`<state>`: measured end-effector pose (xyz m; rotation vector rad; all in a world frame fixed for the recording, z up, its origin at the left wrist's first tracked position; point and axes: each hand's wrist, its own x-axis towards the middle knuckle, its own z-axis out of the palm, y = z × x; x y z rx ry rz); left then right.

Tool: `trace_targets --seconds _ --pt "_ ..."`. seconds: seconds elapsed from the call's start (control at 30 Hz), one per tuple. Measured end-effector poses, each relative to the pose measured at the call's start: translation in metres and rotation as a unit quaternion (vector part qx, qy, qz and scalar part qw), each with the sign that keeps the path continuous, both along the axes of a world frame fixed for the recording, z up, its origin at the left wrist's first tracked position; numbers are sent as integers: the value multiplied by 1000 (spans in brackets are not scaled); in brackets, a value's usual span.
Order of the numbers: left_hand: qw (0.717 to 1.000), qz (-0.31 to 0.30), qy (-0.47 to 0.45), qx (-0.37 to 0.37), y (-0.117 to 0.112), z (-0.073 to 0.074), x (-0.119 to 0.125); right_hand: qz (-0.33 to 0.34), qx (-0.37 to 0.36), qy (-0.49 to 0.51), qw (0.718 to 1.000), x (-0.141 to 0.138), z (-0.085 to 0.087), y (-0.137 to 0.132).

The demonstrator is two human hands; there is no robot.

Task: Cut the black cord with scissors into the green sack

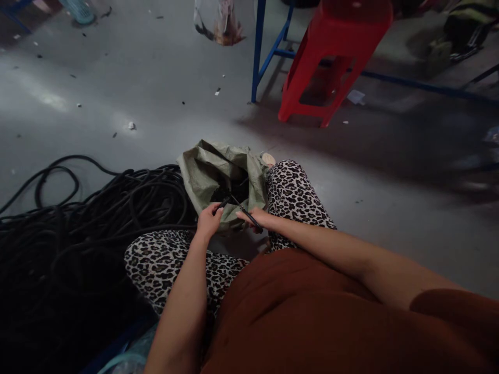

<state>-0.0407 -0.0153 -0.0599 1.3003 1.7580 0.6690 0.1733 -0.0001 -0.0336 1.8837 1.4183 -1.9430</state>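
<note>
I sit on the floor with my legs in leopard-print trousers (pixel 296 192) on either side of an open green woven sack (pixel 212 169). My left hand (pixel 208 221) is closed on the end of a short black cable piece (pixel 225 202) at the sack's mouth. My right hand (pixel 259 217) is closed on a thin black tool or cable piece (pixel 249 217) that slants across its fingers. The two hands are close together just in front of the sack. Dark pieces lie inside the sack, too dim to make out.
A big heap of black cable (pixel 78 223) covers the floor at my left. A red plastic stool (pixel 335 57) stands beyond, beside a blue metal frame leg (pixel 257 52). A bag (pixel 220 21) hangs at top centre. Small scraps dot the grey concrete floor (pixel 156 93).
</note>
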Motion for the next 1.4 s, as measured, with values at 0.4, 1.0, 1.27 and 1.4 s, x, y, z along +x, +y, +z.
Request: trace_targets --seconds 0.4,1.0,1.27,1.4 --pt "1000 -1 13 -3 0 7 6 8 -26 53 998 0 -9 -5" --pt "996 -84 34 -11 -6 -2 7 50 -12 45 998 1 -2 -3" --pt "992 -114 50 -24 -8 -2 9 63 -2 53 997 1 -7 -4" --pt "992 -115 41 -28 -9 -3 10 25 -22 49 998 -1 -8 -5"
